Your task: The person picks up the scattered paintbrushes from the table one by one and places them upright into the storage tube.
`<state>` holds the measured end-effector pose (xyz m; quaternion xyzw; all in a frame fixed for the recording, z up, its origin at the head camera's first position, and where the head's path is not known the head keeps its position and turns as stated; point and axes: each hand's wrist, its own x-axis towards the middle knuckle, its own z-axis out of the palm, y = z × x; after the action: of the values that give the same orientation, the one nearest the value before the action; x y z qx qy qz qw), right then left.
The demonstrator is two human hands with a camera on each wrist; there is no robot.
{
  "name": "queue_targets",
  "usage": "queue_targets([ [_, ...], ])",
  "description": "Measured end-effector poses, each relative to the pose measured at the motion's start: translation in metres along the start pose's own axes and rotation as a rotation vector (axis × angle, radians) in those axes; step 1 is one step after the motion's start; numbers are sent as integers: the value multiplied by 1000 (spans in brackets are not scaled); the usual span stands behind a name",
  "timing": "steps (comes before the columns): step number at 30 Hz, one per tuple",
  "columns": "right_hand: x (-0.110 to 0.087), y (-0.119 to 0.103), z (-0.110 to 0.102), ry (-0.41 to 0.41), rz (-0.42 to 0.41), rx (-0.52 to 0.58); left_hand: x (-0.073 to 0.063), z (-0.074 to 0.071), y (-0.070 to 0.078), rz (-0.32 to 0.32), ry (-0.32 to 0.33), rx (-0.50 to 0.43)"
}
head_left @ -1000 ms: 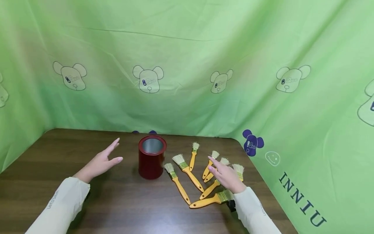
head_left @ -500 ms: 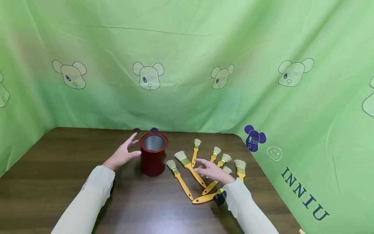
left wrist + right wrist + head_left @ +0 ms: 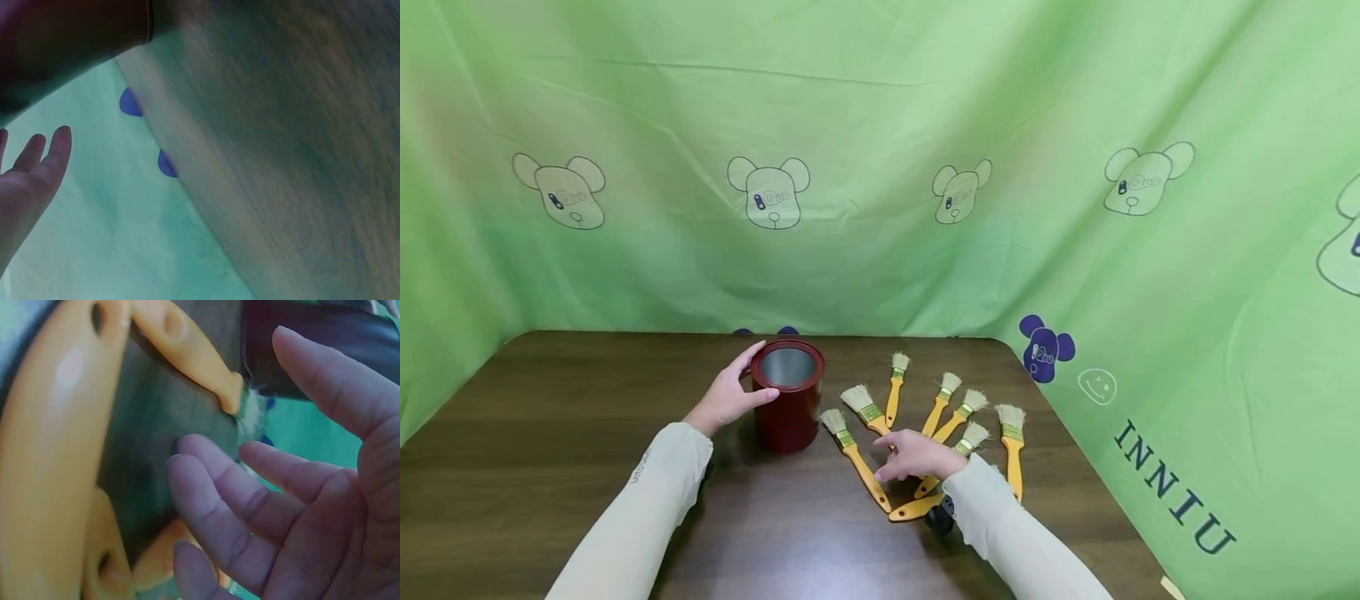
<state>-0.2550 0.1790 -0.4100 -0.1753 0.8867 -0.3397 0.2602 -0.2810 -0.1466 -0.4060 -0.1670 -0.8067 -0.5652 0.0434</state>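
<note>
A dark red can (image 3: 786, 421), open at the top, stands upright on the table. My left hand (image 3: 730, 398) is at its left side, thumb overlapping the front below the rim and fingers at the back rim. In the left wrist view the fingers (image 3: 57, 153) look relaxed close to the can (image 3: 69, 44). My right hand (image 3: 917, 456) hovers over yellow-handled paintbrushes, fingers loosely bent with nothing between them. One paintbrush (image 3: 859, 467) lies just left of it; a wide paintbrush (image 3: 868, 408) is partly hidden under its fingers.
More paintbrushes lie spread right of the can, including a small paintbrush (image 3: 895, 390) at the back and a paintbrush (image 3: 1013, 450) furthest right. The brown wooden table (image 3: 587, 433) ends at a green printed curtain (image 3: 865, 275).
My left hand has moved right to the can's side. The right hand has moved left and nearer over the paintbrush handles, its fingers bending more. The can and brushes have stayed put.
</note>
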Motion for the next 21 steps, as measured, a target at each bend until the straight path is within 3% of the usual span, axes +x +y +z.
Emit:
queue_targets([
  [11,9,-3,14,83,-16,-49,2,3,1,-58,-4,-46],
  [21,16,0,22,25,-38,-45,1,3,-1,-91,-1,-104],
])
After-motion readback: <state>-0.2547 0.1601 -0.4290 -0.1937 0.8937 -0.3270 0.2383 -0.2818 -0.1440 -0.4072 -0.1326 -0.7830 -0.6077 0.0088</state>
